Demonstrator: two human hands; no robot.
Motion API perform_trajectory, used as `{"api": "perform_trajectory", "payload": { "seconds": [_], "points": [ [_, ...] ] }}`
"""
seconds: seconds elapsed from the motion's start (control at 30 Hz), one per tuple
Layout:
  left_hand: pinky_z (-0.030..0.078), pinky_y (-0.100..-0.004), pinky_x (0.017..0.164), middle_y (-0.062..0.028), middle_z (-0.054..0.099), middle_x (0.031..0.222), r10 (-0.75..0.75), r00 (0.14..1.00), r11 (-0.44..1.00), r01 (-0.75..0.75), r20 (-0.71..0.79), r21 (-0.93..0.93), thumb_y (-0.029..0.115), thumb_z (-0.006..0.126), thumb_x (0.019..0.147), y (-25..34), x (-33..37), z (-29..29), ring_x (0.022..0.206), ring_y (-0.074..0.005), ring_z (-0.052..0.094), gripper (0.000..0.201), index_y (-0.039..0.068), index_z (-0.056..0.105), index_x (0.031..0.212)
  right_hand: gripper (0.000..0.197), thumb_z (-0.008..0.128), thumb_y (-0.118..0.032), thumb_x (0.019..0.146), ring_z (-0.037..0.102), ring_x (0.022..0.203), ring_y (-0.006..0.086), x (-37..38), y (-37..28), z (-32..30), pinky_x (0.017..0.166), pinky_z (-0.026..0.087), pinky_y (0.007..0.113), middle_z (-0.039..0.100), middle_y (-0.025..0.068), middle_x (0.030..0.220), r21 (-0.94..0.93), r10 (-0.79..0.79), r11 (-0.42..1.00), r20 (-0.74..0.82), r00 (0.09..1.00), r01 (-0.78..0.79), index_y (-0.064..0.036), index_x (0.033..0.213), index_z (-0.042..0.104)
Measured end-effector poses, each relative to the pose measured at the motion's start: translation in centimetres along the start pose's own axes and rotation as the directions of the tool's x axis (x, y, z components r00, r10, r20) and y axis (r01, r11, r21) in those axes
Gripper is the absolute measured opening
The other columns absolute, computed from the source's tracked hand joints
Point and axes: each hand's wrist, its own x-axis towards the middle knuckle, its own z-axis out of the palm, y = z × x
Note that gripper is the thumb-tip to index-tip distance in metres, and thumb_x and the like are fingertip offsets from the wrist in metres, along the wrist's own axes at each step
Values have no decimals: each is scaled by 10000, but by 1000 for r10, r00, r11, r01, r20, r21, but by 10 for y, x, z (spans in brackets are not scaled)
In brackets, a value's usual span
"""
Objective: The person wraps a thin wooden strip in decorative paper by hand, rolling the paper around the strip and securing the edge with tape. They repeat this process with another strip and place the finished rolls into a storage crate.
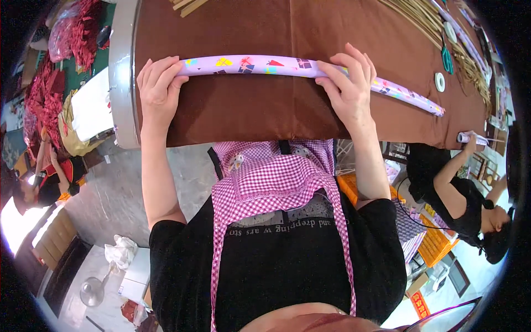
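Observation:
A long, thin roll of lilac wrapping paper (257, 65) with small coloured gift patterns lies crosswise over the brown cloth-covered table (238, 110). My left hand (159, 83) closes round its left end, which is hidden under the fingers. Farther right, my right hand (349, 80) grips the same roll, thumb on the near side and fingers over the top. Past that hand the roll runs on to the right and ends in the open.
At the right lie white tape rolls (440, 82), green-handled scissors (447, 60) and bundles of thin wooden strips (412, 19). More strips (188, 5) lie at the far left. A co-worker (462, 188) handles another roll at the right; red crinkled material (47, 105) is heaped left of the table.

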Motion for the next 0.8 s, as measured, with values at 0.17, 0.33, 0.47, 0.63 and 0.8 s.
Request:
{"api": "perform_trajectory", "payload": {
  "seconds": [0.17,0.33,0.47,0.63,0.8],
  "points": [
    [417,-453,1059,-27,697,1126,-5,1000,1000,5,12,9,160,728,848,2,2,0,1077,-229,637,228,106,693,1067,334,825,-163,700,559,1202,250,-1,6,7,1080,359,487,653,-7,1061,-5,-105,994,-60,993,105,-144,1028,766],
    [425,-443,1041,-18,700,1131,-6,1000,999,5,22,32,165,722,856,1,2,0,1083,-224,639,222,117,691,1071,332,834,-118,651,603,1141,222,-2,6,10,1081,387,481,664,-19,1033,-6,-178,984,-139,974,179,-134,977,772],
    [423,-443,1042,-17,701,1140,1,1000,1000,-2,11,27,169,721,859,-1,0,0,1092,-223,638,228,118,688,1078,288,824,-66,662,622,1113,222,-2,5,7,1077,399,486,666,-19,1024,20,-173,984,-151,973,178,-124,939,769],
    [427,-447,1050,-56,705,1164,8,1000,999,-9,26,36,126,716,869,0,-1,0,1105,-265,637,235,94,699,1102,293,806,-34,704,645,1075,292,-10,17,4,1054,422,503,657,18,976,164,-54,982,-219,974,91,-91,983,741],
    [422,-448,1052,-39,704,1157,9,1000,998,-10,17,56,154,714,871,0,-1,-1,1104,-243,636,230,108,694,1095,393,835,-175,696,584,1157,295,8,-1,-6,1089,354,517,635,14,1018,50,-6,999,-99,995,11,-132,1075,743]
  ]
}}
